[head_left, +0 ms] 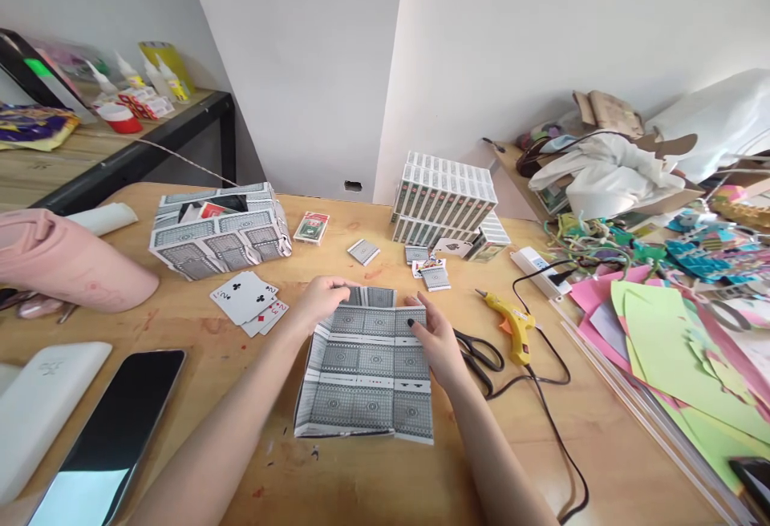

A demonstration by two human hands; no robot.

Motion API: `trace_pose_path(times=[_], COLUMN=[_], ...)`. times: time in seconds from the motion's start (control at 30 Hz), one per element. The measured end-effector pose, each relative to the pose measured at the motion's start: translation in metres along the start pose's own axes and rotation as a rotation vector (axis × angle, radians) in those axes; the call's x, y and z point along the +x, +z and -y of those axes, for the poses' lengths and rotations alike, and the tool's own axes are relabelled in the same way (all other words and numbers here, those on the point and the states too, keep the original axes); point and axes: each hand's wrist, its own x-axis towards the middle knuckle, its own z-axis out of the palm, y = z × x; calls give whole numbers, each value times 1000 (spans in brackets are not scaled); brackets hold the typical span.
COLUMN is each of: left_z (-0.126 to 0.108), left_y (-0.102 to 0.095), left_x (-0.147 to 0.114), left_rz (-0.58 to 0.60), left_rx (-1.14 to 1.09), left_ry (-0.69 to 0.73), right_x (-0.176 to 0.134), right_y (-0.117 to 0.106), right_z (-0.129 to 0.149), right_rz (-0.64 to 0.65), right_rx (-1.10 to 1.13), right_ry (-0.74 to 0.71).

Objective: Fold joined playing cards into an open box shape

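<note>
A shallow box made of joined playing cards (366, 362), grey patterned backs showing, lies before me on the table. Its left and far sides stand up, while the right strip looks flatter. At the far left corner, my left hand (325, 301) is closed on the raised edge, its fingertips partly hidden. My right hand (438, 341) grips the right edge, thumb on top and the other fingers mostly behind. Close by that hand lie black scissors (481, 356) and a yellow glue gun (511, 324). Loose playing cards (246, 300) lie face up to the left.
Behind stand a card-covered box (220, 237), a red card pack (311, 227) and a stack of card packs (442, 197). A phone (111, 430) and pink roll (78, 257) sit left. Right are a power strip (541, 271), the glue gun's cord and coloured paper (667, 349).
</note>
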Motion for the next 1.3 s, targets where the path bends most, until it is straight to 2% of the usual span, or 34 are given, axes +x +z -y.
trace_pose_path(times=[0.17,0.33,0.43,0.53,0.6,0.77,0.9,0.97,1.07,1.13,1.3], left_z=[1,1,0,0,2,9,10,10,10,11,10], left_y=[3,10,14,15,16,23,26,24,18,17,23], left_x=[-1,-2,-3,-2,0,7,6,4,2,2,7], left_rz=[29,101,32,-12,-30,-168,-201,-175,-57,-34,-214], left_rx=[-28,-145,-384,-712,-783,-603,-535,-516,-480,-476,-525], left_ry=[21,96,114,168,197,254,261,261,275,295,325], right_x=[0,2,7,15,19,21,21,22,25,29,42], right_y=[15,32,38,38,36,37,38,37,34,32,30], right_z=[2,10,12,13,13,16,15,15,15,15,18], right_rz=[54,66,47,13,-7,-5,9,22,41,45,111], right_rx=[-16,-119,-135,-137,-113,-35,-111,-139,-163,-167,-239], right_ry=[-63,-242,-307,-287,-254,-210,-232,-244,-262,-260,-277])
